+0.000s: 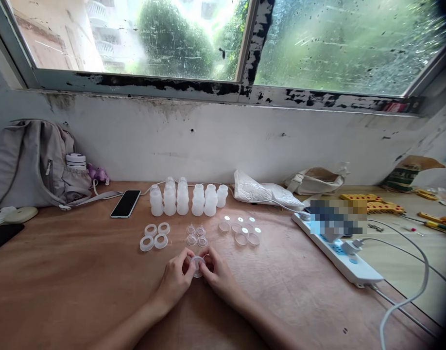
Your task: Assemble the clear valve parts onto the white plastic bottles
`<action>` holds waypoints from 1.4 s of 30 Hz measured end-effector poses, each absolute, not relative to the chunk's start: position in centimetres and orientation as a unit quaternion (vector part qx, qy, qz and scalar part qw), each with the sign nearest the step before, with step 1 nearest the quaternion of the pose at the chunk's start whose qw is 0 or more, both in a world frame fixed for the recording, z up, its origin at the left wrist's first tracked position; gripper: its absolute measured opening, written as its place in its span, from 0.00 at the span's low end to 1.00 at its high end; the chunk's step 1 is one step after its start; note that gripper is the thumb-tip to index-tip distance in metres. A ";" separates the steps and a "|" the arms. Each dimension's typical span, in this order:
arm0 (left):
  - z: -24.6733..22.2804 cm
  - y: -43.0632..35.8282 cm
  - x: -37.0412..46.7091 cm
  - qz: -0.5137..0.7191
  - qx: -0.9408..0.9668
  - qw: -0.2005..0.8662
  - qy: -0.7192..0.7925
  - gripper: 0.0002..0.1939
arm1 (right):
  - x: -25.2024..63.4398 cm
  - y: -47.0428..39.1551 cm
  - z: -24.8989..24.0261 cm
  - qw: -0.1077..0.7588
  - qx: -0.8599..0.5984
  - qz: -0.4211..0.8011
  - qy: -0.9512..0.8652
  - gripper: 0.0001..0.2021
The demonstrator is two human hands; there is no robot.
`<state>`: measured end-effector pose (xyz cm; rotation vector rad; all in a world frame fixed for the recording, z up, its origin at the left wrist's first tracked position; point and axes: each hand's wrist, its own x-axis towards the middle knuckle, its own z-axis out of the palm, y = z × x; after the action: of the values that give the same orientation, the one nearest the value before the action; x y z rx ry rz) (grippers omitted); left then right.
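Between both hands is a translucent bottle collar ring [197, 273], held low over the table with a clear round part in its middle. My left hand [177, 274] pinches its left edge, and my right hand [217, 272] grips the right edge. Just beyond my fingertips are several clear silicone nipples [191, 240] in two rows. Several loose collar rings [146, 243] lie to their left. On the right are several clear discs or caps [241, 237] and small white round pieces [245, 230]. Small frosted baby bottles [182, 199] stand upright in rows behind.
A phone [126, 203] lies left of the bottles, near a grey backpack [29, 160]. White plastic packaging [265, 190] sits against the wall. At right, a power strip [339, 250] trails cables [423, 272]; beyond it are yellow pieces [376, 203] and tools [439, 223].
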<state>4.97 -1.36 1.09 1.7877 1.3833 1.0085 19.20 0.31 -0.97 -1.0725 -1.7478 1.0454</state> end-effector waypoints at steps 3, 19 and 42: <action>1.1 -1.5 5.0 0.375 0.703 0.306 0.522 0.05 | 19.1 0.2 -1.1 0.408 -0.419 0.419 -0.694 0.02; 0.6 -1.6 5.0 0.381 0.707 0.298 0.516 0.01 | 19.4 -0.4 -0.4 0.401 -0.404 0.393 -0.722 0.04; 0.9 -0.6 3.5 0.446 0.619 0.529 0.371 0.16 | 19.8 0.3 0.3 0.461 -0.384 0.562 -0.569 0.11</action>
<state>3.54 -0.57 0.92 1.4791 0.8856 1.0643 19.77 0.30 0.32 -0.9437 -1.3997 1.3833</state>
